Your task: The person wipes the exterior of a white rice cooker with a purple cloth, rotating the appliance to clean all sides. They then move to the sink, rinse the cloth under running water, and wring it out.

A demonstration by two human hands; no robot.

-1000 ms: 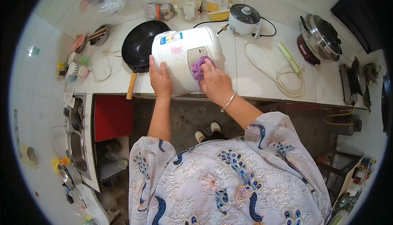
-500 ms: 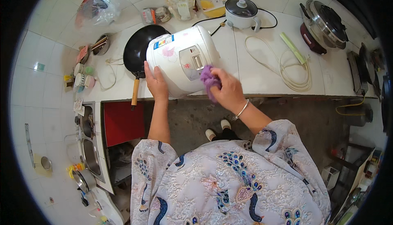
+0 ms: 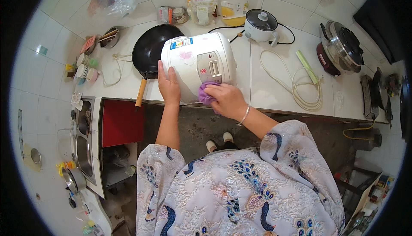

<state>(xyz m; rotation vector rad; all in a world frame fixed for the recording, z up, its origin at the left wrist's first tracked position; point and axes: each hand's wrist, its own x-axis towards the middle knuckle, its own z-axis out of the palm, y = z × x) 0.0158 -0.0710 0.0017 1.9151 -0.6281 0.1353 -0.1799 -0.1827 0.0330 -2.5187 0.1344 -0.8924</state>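
A white rice cooker (image 3: pixel 189 75) with a pink flower print lies tipped over at the counter's front edge, its control panel (image 3: pixel 210 67) facing up. My left hand (image 3: pixel 169 88) holds its left end, thumb on the body and fingers straight along the rim. In my right hand (image 3: pixel 227 101) is a bunched purple cloth (image 3: pixel 207 92), pressed on the cooker's body just below the panel. That hand's fingers are bent over the cloth. Directly left of the cooker rests a black wok (image 3: pixel 150 49) with a wooden handle (image 3: pixel 140 92), partly covered by it.
Behind stand food bags (image 3: pixel 202 12) and a small white electric pot (image 3: pixel 261 25). A coiled white cord with a green power strip (image 3: pixel 307 66) lies to the right, near a dark red cooker (image 3: pixel 328 60). At left are cups (image 3: pixel 81 71) and a sink (image 3: pixel 83 154).
My right hand has moved the purple cloth left and downward, from beside the panel to just below it. My left hand keeps its place on the rice cooker. The whole view has shifted slightly.
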